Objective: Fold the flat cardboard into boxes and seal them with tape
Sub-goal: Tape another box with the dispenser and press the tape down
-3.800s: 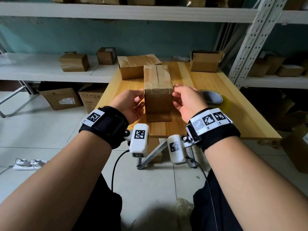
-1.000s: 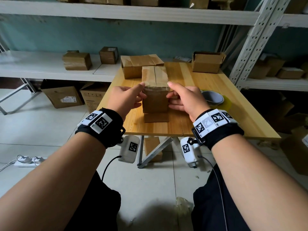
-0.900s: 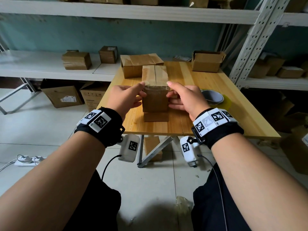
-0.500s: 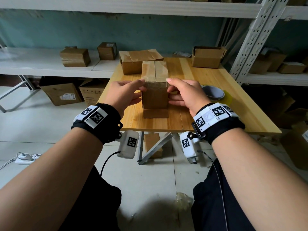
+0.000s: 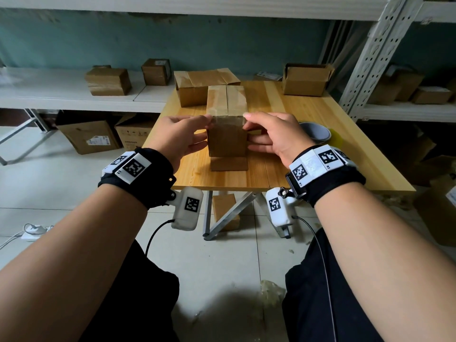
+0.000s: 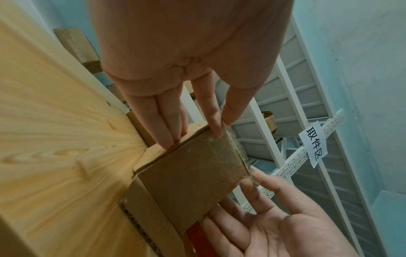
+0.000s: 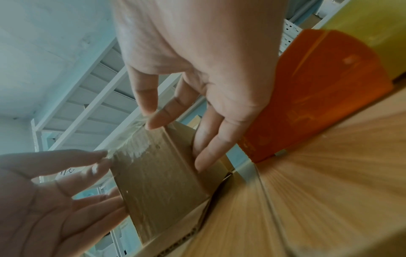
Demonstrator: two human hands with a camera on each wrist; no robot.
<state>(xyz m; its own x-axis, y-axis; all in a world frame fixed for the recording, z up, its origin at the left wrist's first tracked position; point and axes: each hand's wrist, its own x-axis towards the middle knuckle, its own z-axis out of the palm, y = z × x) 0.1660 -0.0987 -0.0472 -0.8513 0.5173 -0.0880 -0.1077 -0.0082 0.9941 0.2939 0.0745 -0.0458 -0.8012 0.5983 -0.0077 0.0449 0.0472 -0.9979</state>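
A brown cardboard box [image 5: 227,139] stands mid-table, with clear tape [image 5: 227,104] along its top seam. Another strip crosses its near top edge. A loose flap [image 5: 228,164] lies flat on the table at its foot. My left hand [image 5: 180,137] is at the box's left side; thumb and forefinger pinch the tape end at the top corner [image 6: 222,128], and the other fingers [image 6: 167,132] lie straight on the side. My right hand [image 5: 274,137] mirrors it, pinching the tape end [image 7: 140,125] at the right corner. The tape roll [image 5: 314,130] lies just right of that hand.
A second taped box [image 5: 197,90] sits right behind the first, and an open box [image 5: 306,80] stands at the table's far right. The table's near edge [image 5: 246,186] is close below my wrists. Shelves with boxes [image 5: 108,81] run left; a metal rack [image 5: 365,58] stands right.
Both hands have shifted from gripping the box's sides to its near top corners, where thumbs and forefingers now meet on the tape ends. The box stays in place.
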